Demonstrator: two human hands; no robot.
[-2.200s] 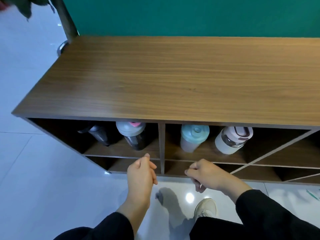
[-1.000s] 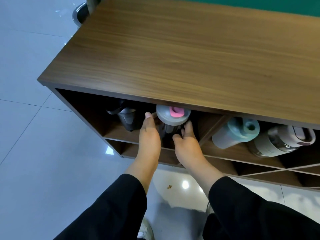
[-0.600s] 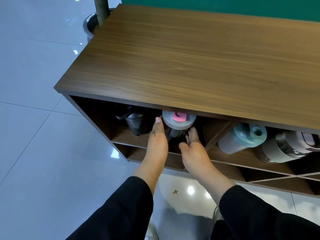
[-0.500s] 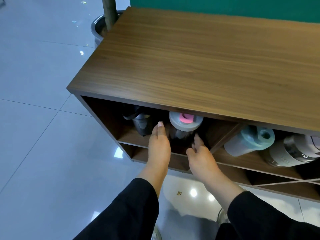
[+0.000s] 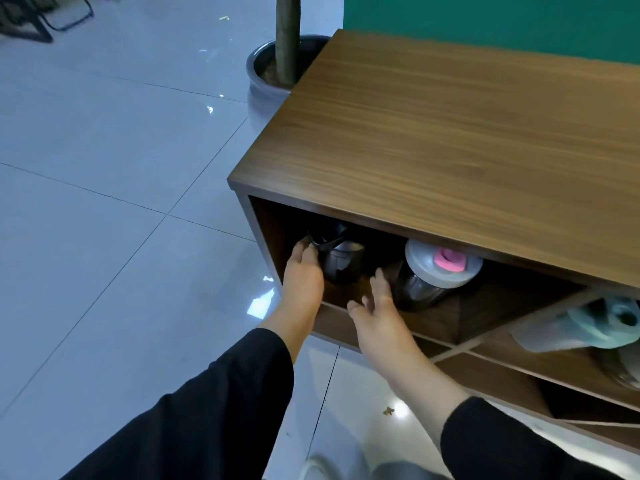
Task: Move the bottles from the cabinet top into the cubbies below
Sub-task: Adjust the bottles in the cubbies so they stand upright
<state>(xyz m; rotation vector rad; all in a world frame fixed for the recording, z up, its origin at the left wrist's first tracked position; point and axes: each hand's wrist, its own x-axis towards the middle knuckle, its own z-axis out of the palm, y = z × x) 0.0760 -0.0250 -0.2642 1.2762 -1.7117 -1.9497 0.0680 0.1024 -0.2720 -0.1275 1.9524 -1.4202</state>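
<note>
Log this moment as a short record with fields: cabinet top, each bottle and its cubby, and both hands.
cabinet top: wooden, no bottles on the visible part
black bottle: top-left cubby, far left
grey-lidded bottle with pink cap: same cubby, to the right of the black one
teal-lidded bottle: next cubby to the right, tilted
left hand: at the left side of the black bottle, fingers on its handle; grip not clear
right hand: open, between the two dark bottles, holding nothing
planter: on the floor beside the cabinet's left end
</note>
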